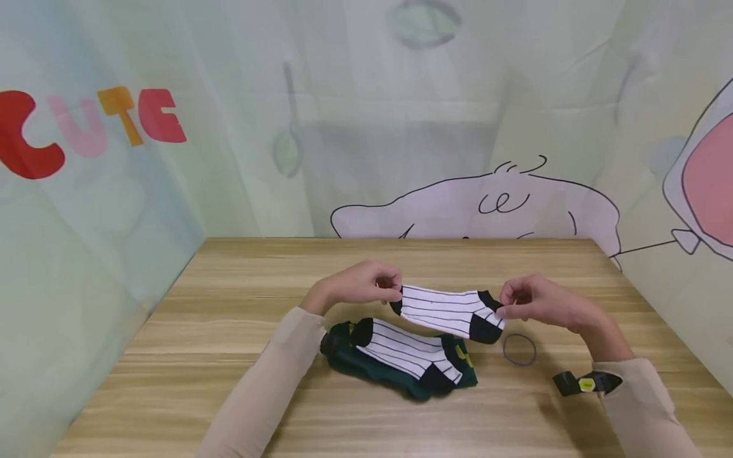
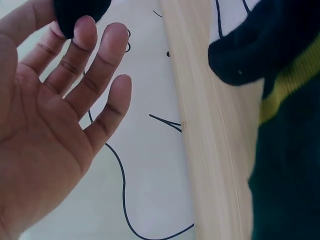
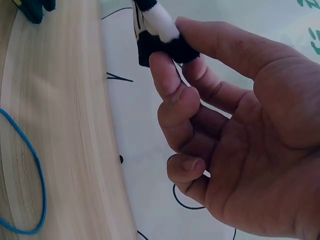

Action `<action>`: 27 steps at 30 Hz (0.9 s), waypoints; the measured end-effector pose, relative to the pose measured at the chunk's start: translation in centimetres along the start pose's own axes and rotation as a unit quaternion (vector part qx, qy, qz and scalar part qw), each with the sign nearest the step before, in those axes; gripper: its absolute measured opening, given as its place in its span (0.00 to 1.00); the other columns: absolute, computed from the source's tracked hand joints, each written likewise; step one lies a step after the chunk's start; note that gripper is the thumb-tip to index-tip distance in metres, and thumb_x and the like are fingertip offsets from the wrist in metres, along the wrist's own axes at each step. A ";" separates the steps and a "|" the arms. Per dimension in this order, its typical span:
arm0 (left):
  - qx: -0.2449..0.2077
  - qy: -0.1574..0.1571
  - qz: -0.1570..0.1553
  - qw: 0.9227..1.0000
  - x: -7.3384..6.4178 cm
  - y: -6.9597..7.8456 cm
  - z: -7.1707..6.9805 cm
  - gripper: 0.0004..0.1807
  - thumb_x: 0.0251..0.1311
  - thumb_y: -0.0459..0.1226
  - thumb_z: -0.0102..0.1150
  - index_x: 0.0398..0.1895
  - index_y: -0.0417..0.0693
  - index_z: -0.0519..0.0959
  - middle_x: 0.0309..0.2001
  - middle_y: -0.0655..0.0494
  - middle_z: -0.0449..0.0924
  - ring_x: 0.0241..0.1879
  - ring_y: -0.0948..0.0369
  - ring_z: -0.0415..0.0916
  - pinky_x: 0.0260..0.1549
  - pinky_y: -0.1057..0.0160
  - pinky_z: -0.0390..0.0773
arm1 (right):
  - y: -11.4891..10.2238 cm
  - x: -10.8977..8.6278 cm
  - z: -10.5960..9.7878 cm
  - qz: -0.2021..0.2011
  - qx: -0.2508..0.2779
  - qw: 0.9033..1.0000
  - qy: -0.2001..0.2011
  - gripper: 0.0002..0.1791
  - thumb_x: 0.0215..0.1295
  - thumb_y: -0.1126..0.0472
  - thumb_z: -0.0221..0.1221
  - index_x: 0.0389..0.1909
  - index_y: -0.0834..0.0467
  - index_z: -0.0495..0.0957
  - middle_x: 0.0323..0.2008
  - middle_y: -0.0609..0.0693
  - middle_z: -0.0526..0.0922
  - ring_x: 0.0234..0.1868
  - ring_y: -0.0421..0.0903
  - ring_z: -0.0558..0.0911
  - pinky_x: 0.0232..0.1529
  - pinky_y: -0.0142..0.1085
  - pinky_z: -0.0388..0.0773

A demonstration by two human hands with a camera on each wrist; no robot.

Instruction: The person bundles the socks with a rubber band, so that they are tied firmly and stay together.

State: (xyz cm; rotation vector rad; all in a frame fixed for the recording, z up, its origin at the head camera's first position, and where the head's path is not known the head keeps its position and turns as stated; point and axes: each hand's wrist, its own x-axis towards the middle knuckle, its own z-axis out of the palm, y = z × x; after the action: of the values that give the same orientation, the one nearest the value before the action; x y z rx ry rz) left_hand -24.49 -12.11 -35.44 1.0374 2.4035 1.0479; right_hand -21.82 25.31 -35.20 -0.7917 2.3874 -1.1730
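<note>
A white sock with black stripes (image 1: 438,308), black at toe, heel and cuff, is stretched sideways above the table. My left hand (image 1: 366,283) pinches its black toe end; in the left wrist view the black tip (image 2: 80,15) sits at the fingertips. My right hand (image 1: 544,302) pinches the cuff end, and the right wrist view shows that black edge (image 3: 172,47) between thumb and fingers. Just below lies a second striped sock (image 1: 403,346) on top of dark green socks (image 1: 372,372) with yellow marks.
A thin blue ring (image 1: 519,350) lies on the wooden table (image 1: 217,356), right of the sock pile. A black strap with a yellow-marked piece (image 1: 586,384) is at my right wrist. A printed curtain (image 1: 252,159) hangs behind the table's back edge.
</note>
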 end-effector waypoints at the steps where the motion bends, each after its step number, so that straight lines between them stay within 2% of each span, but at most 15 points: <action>1: 0.000 -0.002 0.003 1.000 -0.1 -0.1 0.0 0.06 0.67 0.38 0.61 0.32 0.49 0.77 0.31 0.57 0.77 0.34 0.61 0.74 0.35 0.65 0.75 | 0.0 0.0 0.1 -0.005 -0.002 1.000 -0.005 0.09 0.66 0.61 0.65 0.34 0.62 0.77 0.29 0.48 0.77 0.31 0.42 0.74 0.31 0.34 0.73; 6: 0.000 -0.008 0.015 1.000 -0.5 -0.5 -0.1 0.07 0.66 0.39 0.62 0.30 0.50 0.77 0.29 0.59 0.76 0.33 0.61 0.73 0.32 0.65 0.70 | -0.1 0.1 0.3 -0.021 -0.016 0.999 -0.029 0.08 0.65 0.62 0.66 0.34 0.61 0.77 0.29 0.49 0.77 0.31 0.40 0.75 0.32 0.32 0.73; 12: 0.001 -0.010 0.011 1.000 -1.0 -0.6 -0.2 0.08 0.65 0.39 0.62 0.28 0.51 0.76 0.30 0.58 0.76 0.34 0.61 0.74 0.34 0.64 0.71 | -0.6 0.4 0.6 -0.047 -0.033 0.997 -0.051 0.07 0.63 0.61 0.67 0.32 0.58 0.78 0.28 0.47 0.78 0.29 0.39 0.75 0.31 0.32 0.73; 19: -0.002 -0.019 0.011 1.000 -1.3 -0.9 -0.3 0.10 0.65 0.42 0.63 0.28 0.51 0.76 0.30 0.59 0.76 0.34 0.60 0.74 0.35 0.63 0.71 | -1.1 0.5 0.8 -0.074 -0.026 0.994 -0.076 0.06 0.63 0.62 0.67 0.31 0.56 0.78 0.28 0.44 0.77 0.27 0.38 0.74 0.29 0.31 0.72; 27: -0.003 -0.035 0.022 0.999 -1.8 -1.1 -0.6 0.11 0.65 0.40 0.64 0.27 0.50 0.74 0.29 0.59 0.73 0.32 0.62 0.72 0.33 0.65 0.70 | -0.9 0.7 1.6 -0.093 -0.019 0.991 -0.094 0.06 0.64 0.62 0.67 0.31 0.55 0.78 0.28 0.44 0.78 0.28 0.38 0.74 0.28 0.31 0.71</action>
State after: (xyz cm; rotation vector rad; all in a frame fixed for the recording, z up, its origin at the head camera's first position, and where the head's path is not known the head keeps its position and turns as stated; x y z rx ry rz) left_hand -24.09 -14.28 -35.82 1.1114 2.3307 1.0163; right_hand -21.25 23.45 -35.42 -1.1070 2.2258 -1.0696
